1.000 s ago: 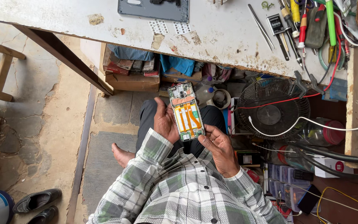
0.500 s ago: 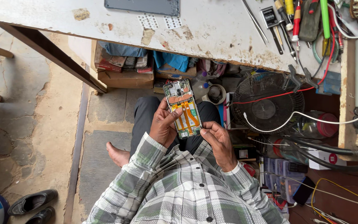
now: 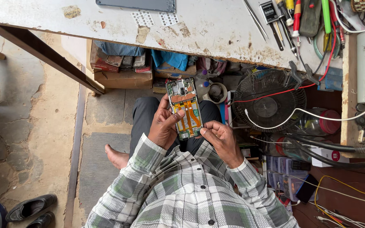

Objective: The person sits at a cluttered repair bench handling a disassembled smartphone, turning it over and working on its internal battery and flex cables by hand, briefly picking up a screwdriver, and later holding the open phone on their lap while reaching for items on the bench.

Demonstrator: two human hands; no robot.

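Observation:
An opened phone (image 3: 183, 107) with its back cover off shows a green board, orange flex cables and a metal camera section. My left hand (image 3: 164, 124) grips its left side, thumb lying across the orange cables. My right hand (image 3: 219, 138) pinches the phone's lower right corner with its fingertips. Both hands hold it above my lap, below the edge of the worn white workbench (image 3: 216, 31). My plaid sleeves fill the lower middle of the view.
On the bench lie a dark panel (image 3: 137, 4), tweezers (image 3: 255, 17) and several screwdrivers (image 3: 294, 19). Under it sit a cardboard box (image 3: 121, 76), a small black fan (image 3: 269, 101), cables and plastic boxes (image 3: 284, 171). Black shoes (image 3: 30, 209) rest on the floor at lower left.
The phone has dropped slightly toward my lap. My left thumb has slid across the orange cables, and my right hand has moved to the phone's bottom corner.

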